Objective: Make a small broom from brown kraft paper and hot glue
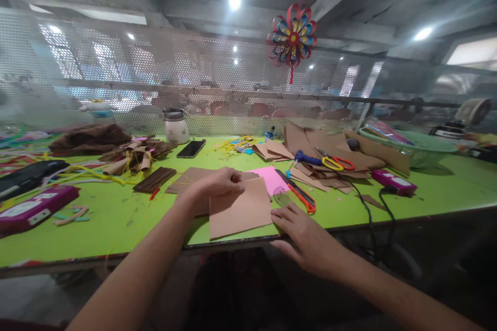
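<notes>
Bright green table (pixel 97 227) fills the view, with a perforated metal mesh screen (pixel 116 88) along its far edge. A round green plastic basket (pixel 419 150) sits at the far right, and a pile of brown cardboard pieces (pixel 310 142) lies just left of it.

The square brown cardboard sheet (pixel 238 212) lies flat at the middle of the near edge, its bottom side along that edge. The left hand (pixel 217 183) pinches the sheet's top edge near the left corner, fingers closed on it. The right hand (pixel 306 235) is open and holds nothing. It lies palm down on the near edge, fingertips just beside the sheet's lower right corner; cannot tell if they touch.

A pink paper sheet (pixel 272 178) lies behind the sheet, partly under it. An orange utility knife (pixel 303 195) lies right of the pink paper, beside a clear plastic protractor (pixel 281 197). Yellow-and-orange-handled scissors (pixel 336 163) rest on the cardboard pile. A black phone (pixel 191 148) lies toward the far edge, centre-left. A flat magenta case (pixel 33 207) sits near the left edge.
</notes>
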`<state>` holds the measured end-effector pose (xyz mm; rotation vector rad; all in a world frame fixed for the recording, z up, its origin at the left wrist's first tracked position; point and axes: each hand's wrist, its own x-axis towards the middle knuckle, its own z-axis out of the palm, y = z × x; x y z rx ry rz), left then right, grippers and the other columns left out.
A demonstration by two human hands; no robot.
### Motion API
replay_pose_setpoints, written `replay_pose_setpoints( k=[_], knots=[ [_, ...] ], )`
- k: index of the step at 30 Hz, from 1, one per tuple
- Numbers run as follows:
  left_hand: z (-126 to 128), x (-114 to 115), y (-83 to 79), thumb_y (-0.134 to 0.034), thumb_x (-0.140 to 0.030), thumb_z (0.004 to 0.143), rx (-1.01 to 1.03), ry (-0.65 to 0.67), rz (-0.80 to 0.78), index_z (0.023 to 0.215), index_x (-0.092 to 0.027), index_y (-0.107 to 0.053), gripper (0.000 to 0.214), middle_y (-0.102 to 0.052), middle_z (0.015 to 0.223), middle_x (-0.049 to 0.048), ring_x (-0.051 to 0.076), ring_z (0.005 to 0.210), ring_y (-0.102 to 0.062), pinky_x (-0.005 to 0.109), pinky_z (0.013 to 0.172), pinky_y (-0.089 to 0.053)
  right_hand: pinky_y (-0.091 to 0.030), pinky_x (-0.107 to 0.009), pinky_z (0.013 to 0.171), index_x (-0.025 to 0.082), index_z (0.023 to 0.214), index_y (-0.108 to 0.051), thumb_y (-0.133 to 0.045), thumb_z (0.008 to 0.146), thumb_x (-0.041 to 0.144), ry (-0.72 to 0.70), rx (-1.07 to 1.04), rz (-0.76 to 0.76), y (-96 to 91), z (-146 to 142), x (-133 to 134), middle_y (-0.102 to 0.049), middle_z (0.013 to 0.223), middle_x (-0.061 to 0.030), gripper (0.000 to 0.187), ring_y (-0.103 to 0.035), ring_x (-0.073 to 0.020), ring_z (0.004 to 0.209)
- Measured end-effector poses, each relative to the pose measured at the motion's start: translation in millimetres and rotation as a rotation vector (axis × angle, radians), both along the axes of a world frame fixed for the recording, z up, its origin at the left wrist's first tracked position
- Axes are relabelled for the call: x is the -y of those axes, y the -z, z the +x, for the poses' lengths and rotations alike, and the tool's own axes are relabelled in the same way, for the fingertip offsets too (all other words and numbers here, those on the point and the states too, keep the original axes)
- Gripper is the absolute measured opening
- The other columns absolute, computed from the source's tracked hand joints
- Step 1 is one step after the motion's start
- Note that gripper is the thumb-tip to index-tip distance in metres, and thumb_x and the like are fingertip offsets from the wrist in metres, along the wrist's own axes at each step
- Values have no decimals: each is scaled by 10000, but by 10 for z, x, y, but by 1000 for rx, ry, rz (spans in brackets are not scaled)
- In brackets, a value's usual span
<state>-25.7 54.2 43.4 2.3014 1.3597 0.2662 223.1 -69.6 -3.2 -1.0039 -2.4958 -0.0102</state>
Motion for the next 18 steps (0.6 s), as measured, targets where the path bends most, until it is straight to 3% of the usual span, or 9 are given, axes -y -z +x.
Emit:
replay_pose_setpoints(
  k=[3, 6, 10, 13, 18],
  knots=[
    [-47, 32, -12, -524, -432, 740, 94, 15, -36, 770, -149, -580, 289, -573, 703, 9, 130, 629, -485, 243, 562, -344, -435, -392, 979, 184, 1086, -628, -515, 909, 281, 20, -104, 23, -89, 189, -187, -603, 1184, -99, 231, -521, -224, 1127],
    [-93, 31, -6, -526, -449, 755, 177, 27, -48, 813, -147, -598, 316, -585, 719, 10, 128, 635, -497, 238, 571, -361, -418, -420, 950, 162, 1034, -650, -483, 915, 312, 235, -117, 127, -151, 443, -505, -646, 1070, -125, 254, -548, -255, 1069],
    [-108, 51, -15, -580, -448, 742, 314, 52, -56, 830, -151, -615, 312, -602, 737, 10, 130, 655, -518, 234, 581, -367, -427, -347, 748, 136, 927, -679, -535, 847, 465, 547, 72, -88, -144, 626, -841, -675, 970, -156, 368, -598, -286, 916],
    [-82, 112, -59, -617, -418, 727, 394, 72, -71, 813, -152, -634, 280, -613, 727, 10, 132, 656, -526, 237, 590, -368, -364, -281, 611, 149, 839, -688, -568, 799, 479, 588, 71, -228, -121, 593, -932, -693, 867, -126, 353, -611, -245, 786],
    [-46, 202, -144, -647, -386, 703, 400, 52, -2, 860, -148, -670, 286, -629, 726, 17, 138, 665, -527, 240, 589, -357, -320, -257, 526, 162, 711, -710, -626, 720, 335, 573, 12, -334, -155, 514, -982, -694, 688, -85, 192, -606, -209, 652]
  ],
)
